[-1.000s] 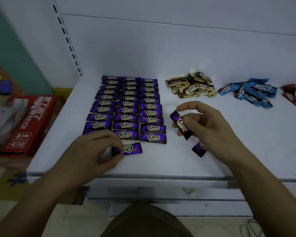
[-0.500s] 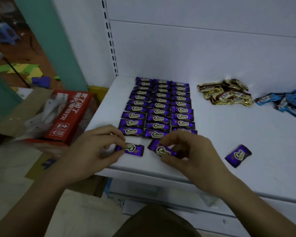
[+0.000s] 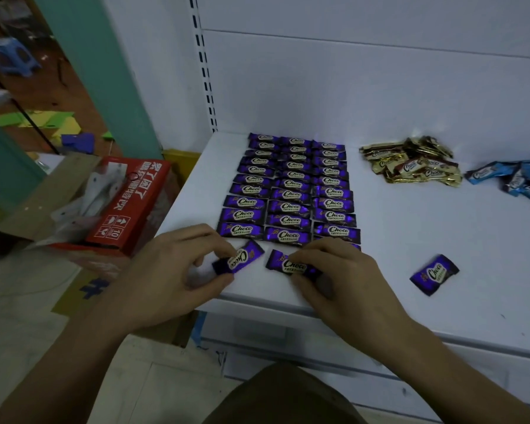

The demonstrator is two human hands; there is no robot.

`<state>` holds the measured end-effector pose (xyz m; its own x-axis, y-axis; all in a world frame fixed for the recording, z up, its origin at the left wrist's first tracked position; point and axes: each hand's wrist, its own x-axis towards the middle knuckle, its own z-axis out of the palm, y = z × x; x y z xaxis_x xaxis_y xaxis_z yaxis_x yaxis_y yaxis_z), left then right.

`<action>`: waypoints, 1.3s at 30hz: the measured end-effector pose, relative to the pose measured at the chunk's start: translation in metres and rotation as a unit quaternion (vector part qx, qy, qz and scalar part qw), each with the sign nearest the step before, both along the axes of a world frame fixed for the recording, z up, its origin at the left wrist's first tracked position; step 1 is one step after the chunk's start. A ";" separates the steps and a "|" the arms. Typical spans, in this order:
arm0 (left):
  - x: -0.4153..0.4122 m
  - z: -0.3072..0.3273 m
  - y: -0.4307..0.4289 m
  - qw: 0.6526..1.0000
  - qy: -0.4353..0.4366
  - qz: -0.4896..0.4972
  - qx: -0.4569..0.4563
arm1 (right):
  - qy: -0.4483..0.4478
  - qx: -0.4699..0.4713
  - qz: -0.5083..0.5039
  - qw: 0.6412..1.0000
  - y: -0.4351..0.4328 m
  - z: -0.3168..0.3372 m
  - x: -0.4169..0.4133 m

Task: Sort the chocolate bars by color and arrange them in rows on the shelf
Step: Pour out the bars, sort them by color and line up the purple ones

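Observation:
Three neat rows of purple chocolate bars (image 3: 291, 188) cover the left part of the white shelf (image 3: 441, 240). At their near end my left hand (image 3: 172, 270) pinches a tilted purple bar (image 3: 240, 258) between thumb and fingers. Just to its right, my right hand (image 3: 340, 280) pinches another purple bar (image 3: 291, 264) that lies flat on the shelf. One loose purple bar (image 3: 433, 274) lies further right, apart from both hands. A heap of gold bars (image 3: 416, 163) and a heap of blue bars (image 3: 517, 182) sit toward the back right.
The shelf's front edge (image 3: 257, 304) runs just under my hands. A red cardboard box (image 3: 129, 206) with white packets stands to the left, below the shelf. A slotted upright (image 3: 204, 62) and the white back wall close off the rear.
My left hand has turned its purple bar from flat to tilted. The right hand's bar stays by the rows' near end. The view has shifted slightly.

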<state>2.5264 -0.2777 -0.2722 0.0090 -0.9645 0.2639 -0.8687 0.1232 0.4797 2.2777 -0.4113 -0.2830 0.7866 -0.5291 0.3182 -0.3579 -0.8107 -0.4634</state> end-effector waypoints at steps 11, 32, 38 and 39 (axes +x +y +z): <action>-0.006 -0.001 0.001 0.999 -0.024 -0.031 0.005 | -0.017 0.008 0.004 1.000 -0.003 -0.006 0.000; -0.015 -0.024 -0.014 0.993 0.026 0.083 -0.082 | -0.032 -0.040 -0.040 0.998 -0.001 -0.010 0.010; -0.014 -0.025 -0.016 0.993 0.026 0.084 -0.081 | -0.040 -0.046 -0.038 0.997 -0.002 -0.011 0.012; -0.014 -0.025 -0.016 0.993 0.027 0.086 -0.080 | -0.040 -0.048 -0.037 0.997 -0.002 -0.011 0.012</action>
